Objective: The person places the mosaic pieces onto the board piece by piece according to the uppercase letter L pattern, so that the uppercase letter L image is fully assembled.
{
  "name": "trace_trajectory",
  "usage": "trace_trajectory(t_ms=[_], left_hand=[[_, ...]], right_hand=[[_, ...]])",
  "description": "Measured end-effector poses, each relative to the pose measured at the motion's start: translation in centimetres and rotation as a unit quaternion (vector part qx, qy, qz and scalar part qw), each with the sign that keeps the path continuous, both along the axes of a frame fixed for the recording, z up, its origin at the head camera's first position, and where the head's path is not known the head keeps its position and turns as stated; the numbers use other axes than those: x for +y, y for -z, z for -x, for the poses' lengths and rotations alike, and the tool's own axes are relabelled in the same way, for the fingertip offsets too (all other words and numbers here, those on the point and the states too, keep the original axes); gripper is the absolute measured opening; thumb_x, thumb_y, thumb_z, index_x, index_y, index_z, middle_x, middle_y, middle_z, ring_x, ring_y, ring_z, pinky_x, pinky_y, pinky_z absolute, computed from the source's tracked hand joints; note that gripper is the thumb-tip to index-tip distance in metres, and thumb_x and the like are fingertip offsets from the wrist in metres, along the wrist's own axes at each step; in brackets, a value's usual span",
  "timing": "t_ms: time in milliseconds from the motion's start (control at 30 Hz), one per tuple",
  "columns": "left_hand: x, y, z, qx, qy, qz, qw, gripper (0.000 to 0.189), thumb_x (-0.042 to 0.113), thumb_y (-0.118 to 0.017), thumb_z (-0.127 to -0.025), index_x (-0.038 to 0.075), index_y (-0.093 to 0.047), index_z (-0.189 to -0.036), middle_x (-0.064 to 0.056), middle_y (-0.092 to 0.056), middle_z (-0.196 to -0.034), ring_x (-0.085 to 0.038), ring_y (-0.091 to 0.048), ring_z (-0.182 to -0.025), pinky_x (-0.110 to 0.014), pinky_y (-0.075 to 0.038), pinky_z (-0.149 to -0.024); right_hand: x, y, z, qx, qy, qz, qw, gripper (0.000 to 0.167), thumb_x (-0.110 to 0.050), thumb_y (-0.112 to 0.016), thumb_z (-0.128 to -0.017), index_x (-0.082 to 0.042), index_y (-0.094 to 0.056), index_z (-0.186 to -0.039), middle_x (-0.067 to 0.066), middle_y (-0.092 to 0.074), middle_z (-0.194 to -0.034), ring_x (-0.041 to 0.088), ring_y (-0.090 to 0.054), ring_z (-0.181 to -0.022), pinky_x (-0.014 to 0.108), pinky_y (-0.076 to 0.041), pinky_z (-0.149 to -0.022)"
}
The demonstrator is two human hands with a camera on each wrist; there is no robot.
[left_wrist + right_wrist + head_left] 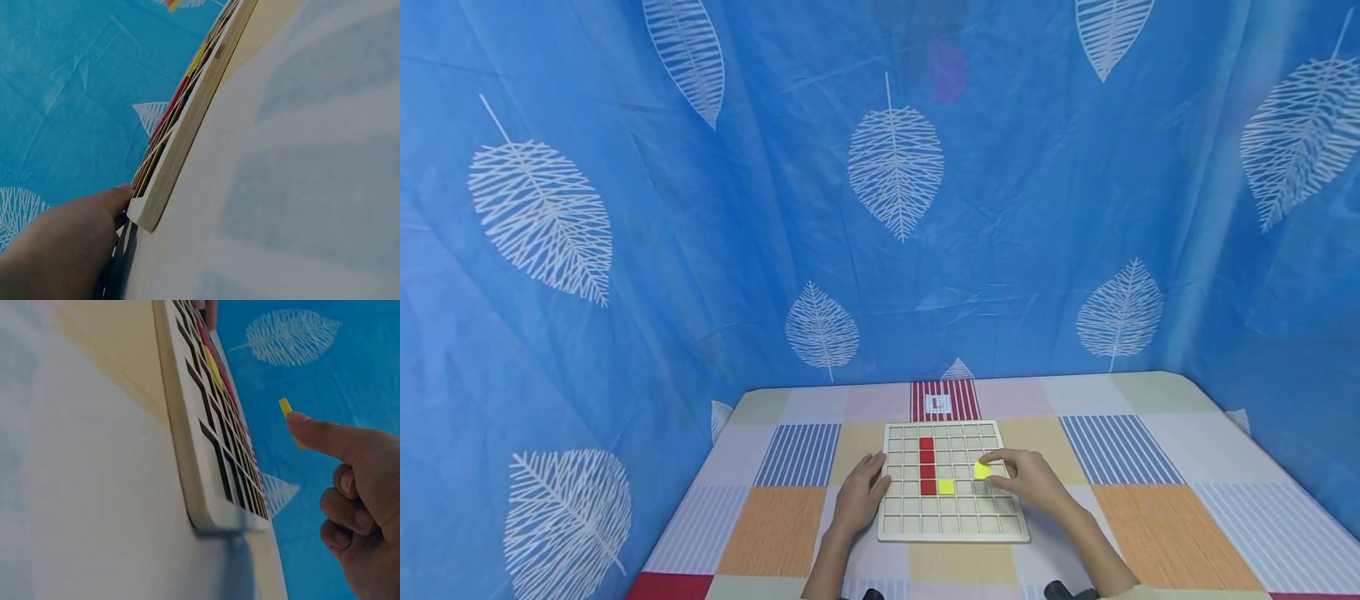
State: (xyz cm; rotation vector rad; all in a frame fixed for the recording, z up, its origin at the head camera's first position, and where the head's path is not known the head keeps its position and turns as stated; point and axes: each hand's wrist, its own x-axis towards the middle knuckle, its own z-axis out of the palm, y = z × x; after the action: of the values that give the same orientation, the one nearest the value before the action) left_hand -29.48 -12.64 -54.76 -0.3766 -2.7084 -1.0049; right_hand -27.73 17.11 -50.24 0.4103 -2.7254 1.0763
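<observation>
A pale wooden grid board (pixel 917 525) lies on the table, its squares marked off by raised strips. Red square tiles (pixel 928 465) fill several cells in one column, and a yellow tile (pixel 946 487) sits in a cell just right of the lowest one. My right hand (pixel 1033 482) pinches another yellow tile (pixel 982 471) between thumb and index finger; the right wrist view shows this tile (pixel 285 406) held up off the board, other fingers curled in. Against the board's left edge rests my left hand (pixel 857 497), its thumb at the rim in the left wrist view.
A patchwork-patterned cloth (pixel 782 529) covers the table. Behind the board, a small card with a grid picture (pixel 937 404) lies on a red-striped patch. Blue curtains with white leaf prints (pixel 1000 275) hang around the back and sides.
</observation>
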Motion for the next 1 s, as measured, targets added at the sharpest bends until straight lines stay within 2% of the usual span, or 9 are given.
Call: trace_trajectory(t_ms=[333, 567, 1000], left_hand=[[0.0, 0.2, 0.1, 0.007, 0.003, 0.002, 1.0, 0.043, 0.022, -0.056, -0.092, 0.003, -0.052, -0.13, -0.011, -0.05, -0.133, -0.033, -0.04, -0.127, -0.051, -0.034, -0.101], [0.0, 0.1, 0.1, 0.003, 0.002, -0.002, 1.0, 0.043, 0.022, -0.056, -0.092, 0.003, -0.052, -0.13, -0.011, -0.05, -0.133, -0.032, -0.039, -0.127, -0.051, -0.034, -0.101], [0.0, 0.0, 0.0, 0.0, -0.004, 0.001, 1.0, 0.043, 0.023, -0.057, -0.092, 0.004, -0.052, -0.13, -0.01, -0.05, -0.134, -0.032, -0.039, -0.127, -0.052, -0.034, -0.101]], right_hand=[[-2.0, 1.3, 0.4, -0.024, -0.047, 0.001, 0.9986, 0.026, -0.02, -0.077, -0.073, -0.015, -0.071, -0.098, -0.01, -0.036, -0.049, 0.002, -0.027, -0.044, 0.016, -0.024, -0.039], [-2.1, 1.7, 0.5, -0.05, -0.055, -0.002, 0.9972, 0.028, -0.023, -0.076, -0.073, -0.015, -0.071, -0.1, -0.008, -0.04, -0.051, 0.003, -0.03, -0.045, 0.016, -0.026, -0.039], [-2.1, 2.3, 0.8, -0.06, -0.06, -0.009, 0.9964, 0.029, -0.029, -0.074, -0.075, -0.016, -0.071, -0.101, -0.008, -0.043, -0.052, 0.004, -0.032, -0.044, 0.018, -0.029, -0.039]])
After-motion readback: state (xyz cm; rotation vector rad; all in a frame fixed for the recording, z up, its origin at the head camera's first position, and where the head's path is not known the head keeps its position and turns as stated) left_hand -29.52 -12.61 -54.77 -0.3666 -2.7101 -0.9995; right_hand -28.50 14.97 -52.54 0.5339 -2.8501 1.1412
